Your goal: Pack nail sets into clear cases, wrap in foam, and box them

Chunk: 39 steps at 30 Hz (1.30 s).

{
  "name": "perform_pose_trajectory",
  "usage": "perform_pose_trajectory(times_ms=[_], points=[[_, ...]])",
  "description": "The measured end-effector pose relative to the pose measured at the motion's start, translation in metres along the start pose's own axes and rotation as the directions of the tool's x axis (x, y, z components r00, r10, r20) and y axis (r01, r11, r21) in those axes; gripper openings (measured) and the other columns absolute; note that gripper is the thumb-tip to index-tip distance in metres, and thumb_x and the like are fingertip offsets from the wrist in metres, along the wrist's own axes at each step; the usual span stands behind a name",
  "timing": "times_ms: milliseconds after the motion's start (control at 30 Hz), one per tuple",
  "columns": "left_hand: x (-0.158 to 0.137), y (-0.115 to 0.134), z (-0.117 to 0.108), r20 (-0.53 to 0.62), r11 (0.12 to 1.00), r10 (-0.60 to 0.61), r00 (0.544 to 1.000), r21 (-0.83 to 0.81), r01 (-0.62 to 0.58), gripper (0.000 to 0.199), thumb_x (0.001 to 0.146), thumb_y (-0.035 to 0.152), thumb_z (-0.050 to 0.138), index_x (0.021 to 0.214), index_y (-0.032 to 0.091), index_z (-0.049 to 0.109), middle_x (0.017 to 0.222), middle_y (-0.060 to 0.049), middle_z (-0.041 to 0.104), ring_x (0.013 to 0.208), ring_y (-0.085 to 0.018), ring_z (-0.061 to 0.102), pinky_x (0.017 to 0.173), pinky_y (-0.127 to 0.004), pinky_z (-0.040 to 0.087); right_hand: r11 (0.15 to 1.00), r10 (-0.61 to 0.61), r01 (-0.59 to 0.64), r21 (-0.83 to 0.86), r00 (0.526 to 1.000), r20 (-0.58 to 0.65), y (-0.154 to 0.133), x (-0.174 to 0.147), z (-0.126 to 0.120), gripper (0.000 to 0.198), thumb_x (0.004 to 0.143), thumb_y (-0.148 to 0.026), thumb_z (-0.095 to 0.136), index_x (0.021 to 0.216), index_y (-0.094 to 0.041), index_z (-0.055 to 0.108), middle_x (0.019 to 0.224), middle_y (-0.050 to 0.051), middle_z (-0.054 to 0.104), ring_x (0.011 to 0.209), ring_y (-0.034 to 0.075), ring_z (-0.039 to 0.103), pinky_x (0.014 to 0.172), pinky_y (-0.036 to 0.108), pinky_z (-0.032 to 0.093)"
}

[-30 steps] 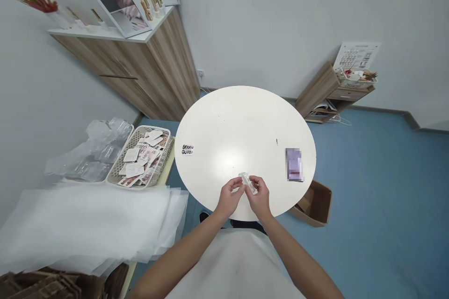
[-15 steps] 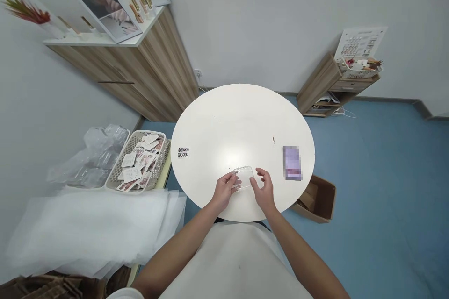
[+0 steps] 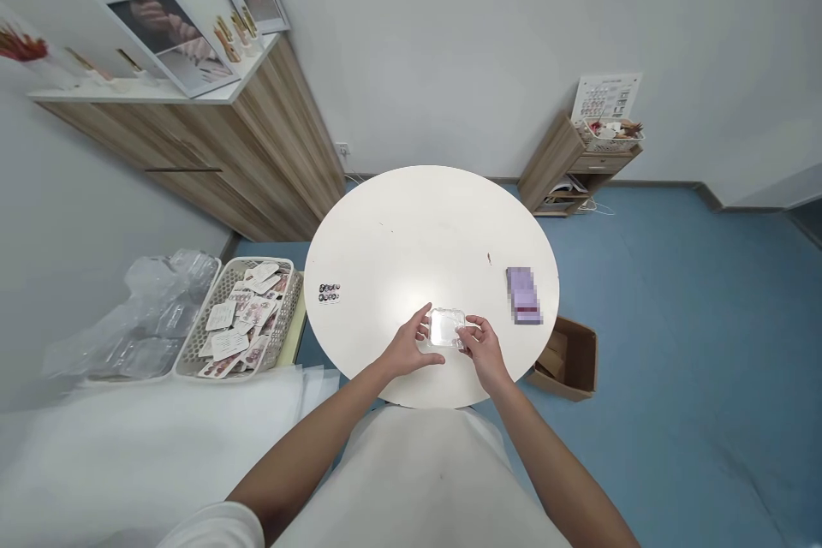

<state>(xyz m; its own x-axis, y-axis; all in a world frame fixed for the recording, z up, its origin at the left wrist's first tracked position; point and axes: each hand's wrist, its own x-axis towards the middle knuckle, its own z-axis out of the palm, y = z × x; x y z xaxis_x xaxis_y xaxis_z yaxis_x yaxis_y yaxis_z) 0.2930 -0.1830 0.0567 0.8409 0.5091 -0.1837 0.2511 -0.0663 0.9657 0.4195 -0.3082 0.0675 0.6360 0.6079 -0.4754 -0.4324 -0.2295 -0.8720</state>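
Note:
A clear plastic case (image 3: 445, 326) is held over the near part of the white round table (image 3: 420, 205). My right hand (image 3: 483, 351) pinches the case at its right side, thumb on its face. Beside the left edge of the case, my left hand (image 3: 409, 346) is open, its thumb stretched away from the fingers. Whether its fingertips touch the case I cannot tell. A small set of dark press-on nails (image 3: 330, 292) lies on the table at the left. Toward the right edge is a purple, pixel-blurred object (image 3: 525, 295).
Left of the table stands a white basket (image 3: 292, 291) full of printed cards, beside clear plastic bags (image 3: 157, 317) and white sheets (image 3: 160, 445). A cardboard box (image 3: 581, 364) is on the floor at the right. Wooden cabinets (image 3: 288, 145) stand behind.
My left hand has loosened from the case, its thumb now spread wide. My right hand, open before, has closed on the case's right side. The view has shifted slightly.

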Motion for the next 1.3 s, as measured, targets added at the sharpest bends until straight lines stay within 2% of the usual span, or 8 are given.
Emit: perform_pose_trajectory(times_ms=[100, 200, 333, 433, 600, 933, 1133, 1300], points=[[0.002, 0.001, -0.004, -0.016, 1.0, 0.017, 1.0, 0.019, -0.017, 0.083, 0.053, 0.031, 0.074, 0.126, 0.026, 0.035, 0.099, -0.004, 0.051, 0.08, -0.014, 0.051, 0.077, -0.033, 0.043, 0.998, -0.02, 0.023, -0.06, 0.998, 0.056, -0.001, 0.001, 0.003, 0.043, 0.065, -0.043, 0.06, 0.1, -0.022, 0.047, 0.077, 0.001, 0.059, 0.066, 0.014, 0.056, 0.064, 0.03, 0.045], [0.0, 0.003, -0.009, -0.018, 0.999, 0.032, 0.999, 0.015, -0.032, 0.079, 0.054, 0.03, 0.074, 0.124, 0.024, 0.038, 0.093, -0.003, 0.052, 0.078, -0.013, 0.052, 0.076, -0.031, 0.044, 0.954, -0.144, 0.174, -0.243, 0.98, 0.134, -0.008, 0.001, 0.001, 0.054, 0.066, -0.044, 0.06, 0.112, -0.024, 0.04, 0.102, 0.007, 0.055, 0.09, 0.02, 0.056, 0.077, 0.036, 0.044], [-0.004, 0.007, -0.014, -0.016, 0.999, 0.038, 0.999, 0.024, -0.038, 0.076, 0.052, 0.029, 0.074, 0.121, 0.023, 0.042, 0.09, -0.002, 0.053, 0.078, -0.013, 0.052, 0.076, -0.031, 0.043, 0.692, -0.282, 0.513, -0.508, 0.84, 0.464, -0.023, 0.0, -0.009, 0.072, 0.056, -0.041, 0.07, 0.119, -0.029, 0.038, 0.136, 0.007, 0.028, 0.123, 0.026, 0.029, 0.094, 0.042, 0.033], [-0.005, 0.008, -0.014, -0.004, 0.999, 0.045, 0.999, 0.024, -0.045, 0.074, 0.052, 0.028, 0.074, 0.119, 0.024, 0.044, 0.089, -0.002, 0.054, 0.078, -0.013, 0.051, 0.076, -0.031, 0.044, 0.592, -0.226, 0.596, -0.543, 0.769, 0.598, -0.03, 0.003, -0.014, 0.057, 0.059, -0.038, 0.068, 0.111, -0.028, 0.046, 0.134, 0.007, 0.032, 0.12, 0.025, 0.034, 0.092, 0.041, 0.036], [-0.007, 0.007, -0.012, 0.02, 0.999, 0.039, 0.999, -0.033, -0.038, 0.088, 0.048, 0.029, 0.077, 0.125, 0.023, 0.036, 0.096, -0.004, 0.052, 0.077, -0.012, 0.051, 0.076, -0.031, 0.044, 0.587, -0.299, 0.619, -0.521, 0.765, 0.571, -0.029, 0.008, -0.012, 0.048, 0.058, -0.033, 0.068, 0.102, -0.024, 0.051, 0.125, 0.008, 0.044, 0.113, 0.024, 0.043, 0.09, 0.041, 0.038], [-0.009, 0.015, -0.009, 0.051, 0.995, 0.063, 0.997, -0.075, -0.059, 0.076, 0.054, 0.029, 0.074, 0.122, 0.023, 0.04, 0.084, -0.001, 0.053, 0.076, -0.013, 0.052, 0.073, -0.03, 0.044, 0.539, -0.377, 0.693, -0.478, 0.706, 0.6, -0.036, 0.011, -0.014, 0.045, 0.052, -0.03, 0.072, 0.093, -0.024, 0.056, 0.113, 0.008, 0.052, 0.106, 0.024, 0.049, 0.085, 0.038, 0.04], [-0.011, 0.012, -0.003, 0.043, 0.992, 0.034, 0.999, -0.125, -0.028, 0.075, 0.051, 0.026, 0.076, 0.118, 0.023, 0.042, 0.083, 0.0, 0.053, 0.074, -0.013, 0.053, 0.07, -0.03, 0.045, 0.695, -0.381, 0.63, -0.347, 0.731, 0.566, -0.031, 0.014, -0.016, 0.039, 0.055, -0.027, 0.07, 0.091, -0.023, 0.055, 0.107, 0.008, 0.054, 0.101, 0.022, 0.051, 0.082, 0.036, 0.042], [-0.011, 0.008, -0.003, 0.083, 0.942, -0.052, 0.995, -0.326, 0.076, 0.078, 0.055, 0.024, 0.074, 0.123, 0.022, 0.036, 0.095, -0.005, 0.053, 0.083, -0.015, 0.055, 0.069, -0.029, 0.046, 0.736, -0.315, 0.576, -0.357, 0.757, 0.572, -0.03, 0.021, -0.012, 0.041, 0.054, -0.028, 0.071, 0.091, -0.022, 0.055, 0.106, 0.008, 0.055, 0.096, 0.02, 0.053, 0.081, 0.034, 0.043]])
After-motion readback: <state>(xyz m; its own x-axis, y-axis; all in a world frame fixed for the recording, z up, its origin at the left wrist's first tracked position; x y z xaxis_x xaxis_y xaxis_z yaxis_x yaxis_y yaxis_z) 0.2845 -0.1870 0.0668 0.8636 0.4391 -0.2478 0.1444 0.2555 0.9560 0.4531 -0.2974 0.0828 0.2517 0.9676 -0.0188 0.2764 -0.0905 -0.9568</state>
